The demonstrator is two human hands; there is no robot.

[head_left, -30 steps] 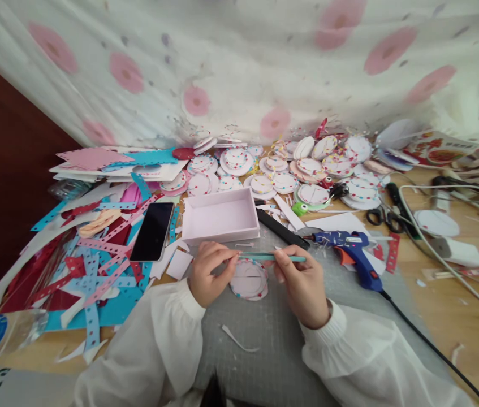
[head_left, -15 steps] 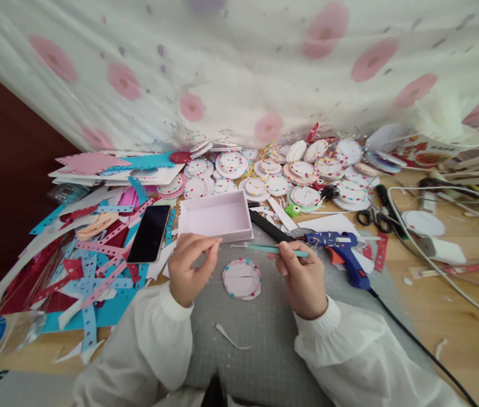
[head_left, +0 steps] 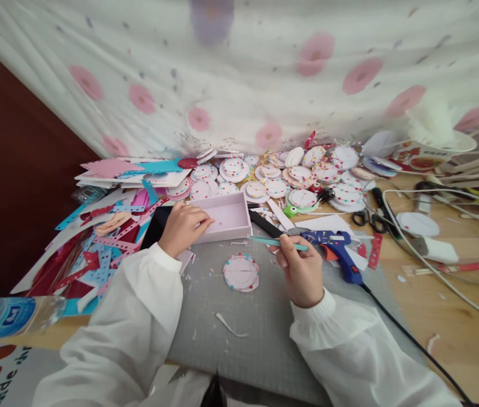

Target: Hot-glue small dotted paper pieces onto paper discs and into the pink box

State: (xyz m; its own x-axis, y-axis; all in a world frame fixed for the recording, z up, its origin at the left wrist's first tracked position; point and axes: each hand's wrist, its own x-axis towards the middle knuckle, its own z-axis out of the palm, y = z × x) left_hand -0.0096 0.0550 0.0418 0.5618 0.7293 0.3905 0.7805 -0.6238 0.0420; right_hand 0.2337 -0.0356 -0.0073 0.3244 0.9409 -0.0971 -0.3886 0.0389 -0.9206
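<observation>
One hand (head_left: 300, 270) pinches a teal tool (head_left: 279, 243).

Flower-patterned curtain (head_left: 239, 73) behind, plastic bottle (head_left: 12, 317) lower left.

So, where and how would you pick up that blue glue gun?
I'd grip the blue glue gun by its handle, coming from the near right side. It seems to lie on its side, front end pointing left, with the handle slanting nearer and to the right. Stay off the orange trigger, and mind the black cord leaving the handle's end.
</observation>
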